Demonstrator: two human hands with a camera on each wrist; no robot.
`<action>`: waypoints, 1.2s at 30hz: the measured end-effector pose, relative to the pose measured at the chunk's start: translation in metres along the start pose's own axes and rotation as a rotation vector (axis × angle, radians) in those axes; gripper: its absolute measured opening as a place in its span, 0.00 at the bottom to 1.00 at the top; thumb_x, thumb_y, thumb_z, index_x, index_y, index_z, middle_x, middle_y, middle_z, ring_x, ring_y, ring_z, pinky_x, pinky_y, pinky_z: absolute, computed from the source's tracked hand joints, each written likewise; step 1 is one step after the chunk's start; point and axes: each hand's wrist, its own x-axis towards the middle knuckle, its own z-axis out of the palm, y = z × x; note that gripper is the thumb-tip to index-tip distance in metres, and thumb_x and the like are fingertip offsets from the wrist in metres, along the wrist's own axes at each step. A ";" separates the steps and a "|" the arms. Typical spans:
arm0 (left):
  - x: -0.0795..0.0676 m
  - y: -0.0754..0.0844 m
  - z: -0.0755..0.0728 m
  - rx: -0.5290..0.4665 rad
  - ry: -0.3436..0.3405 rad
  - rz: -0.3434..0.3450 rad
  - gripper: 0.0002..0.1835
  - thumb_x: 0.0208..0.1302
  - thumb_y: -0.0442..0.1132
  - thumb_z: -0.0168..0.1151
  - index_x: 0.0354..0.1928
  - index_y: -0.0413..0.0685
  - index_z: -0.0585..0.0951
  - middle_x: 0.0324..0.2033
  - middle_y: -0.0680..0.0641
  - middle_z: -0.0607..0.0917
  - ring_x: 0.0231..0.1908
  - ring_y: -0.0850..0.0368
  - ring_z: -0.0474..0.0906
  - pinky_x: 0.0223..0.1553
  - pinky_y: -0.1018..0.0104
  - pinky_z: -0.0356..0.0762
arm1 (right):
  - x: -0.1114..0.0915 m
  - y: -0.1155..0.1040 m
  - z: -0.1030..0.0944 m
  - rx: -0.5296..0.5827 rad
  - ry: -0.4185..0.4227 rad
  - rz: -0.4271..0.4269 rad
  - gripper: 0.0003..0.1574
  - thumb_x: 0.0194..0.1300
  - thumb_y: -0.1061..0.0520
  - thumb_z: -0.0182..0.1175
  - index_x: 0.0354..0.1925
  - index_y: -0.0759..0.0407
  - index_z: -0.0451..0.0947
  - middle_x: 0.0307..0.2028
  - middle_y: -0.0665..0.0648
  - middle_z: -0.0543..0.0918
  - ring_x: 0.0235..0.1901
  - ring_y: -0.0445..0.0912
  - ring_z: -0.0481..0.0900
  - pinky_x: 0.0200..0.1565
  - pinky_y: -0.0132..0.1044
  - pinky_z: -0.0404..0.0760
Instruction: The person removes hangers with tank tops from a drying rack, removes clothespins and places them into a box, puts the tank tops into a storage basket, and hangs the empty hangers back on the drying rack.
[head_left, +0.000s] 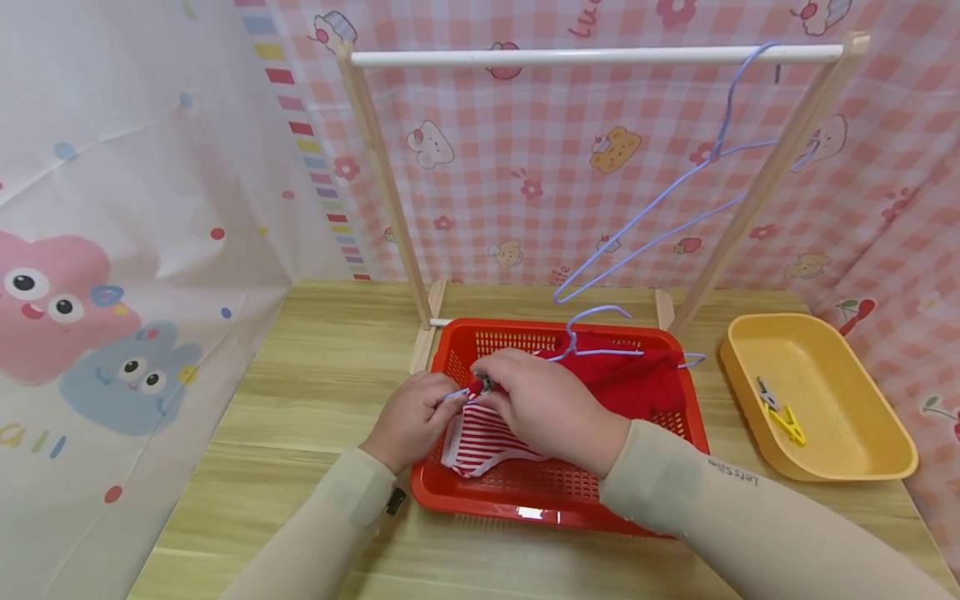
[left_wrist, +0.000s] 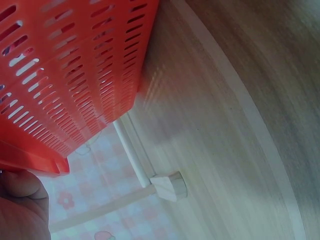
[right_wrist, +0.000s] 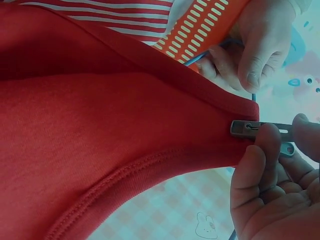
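My right hand pinches a grey clothespin, whose jaws sit over the narrow strap of a red sleeveless top. Just left of it, my left hand grips one end of a light-blue clothes hanger between thumb and fingers. That hanger lies over a red slotted basket, where more of the red top spreads out behind my right hand. A red-and-white striped garment with white edging hangs below both hands in the basket. Only part of my left hand shows in the left wrist view.
Behind the basket stands a wooden rack with a white rod. Another light-blue hanger hangs at its right end. To the right, a yellow tray holds a yellow clothespin and a grey one.
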 end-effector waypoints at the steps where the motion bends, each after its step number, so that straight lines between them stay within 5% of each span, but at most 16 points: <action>1: 0.000 0.000 0.000 0.001 0.002 0.005 0.13 0.77 0.43 0.61 0.32 0.50 0.86 0.40 0.52 0.89 0.45 0.55 0.80 0.52 0.54 0.82 | 0.000 0.000 0.000 0.001 -0.001 0.004 0.17 0.70 0.56 0.69 0.55 0.58 0.82 0.49 0.53 0.86 0.50 0.47 0.84 0.54 0.43 0.86; 36: 0.000 0.002 -0.002 0.012 -0.011 -0.013 0.11 0.75 0.44 0.64 0.33 0.52 0.87 0.41 0.54 0.90 0.45 0.58 0.80 0.52 0.55 0.83 | -0.005 0.007 0.002 0.083 0.079 -0.029 0.09 0.70 0.58 0.69 0.48 0.50 0.86 0.43 0.46 0.90 0.45 0.42 0.87 0.52 0.43 0.87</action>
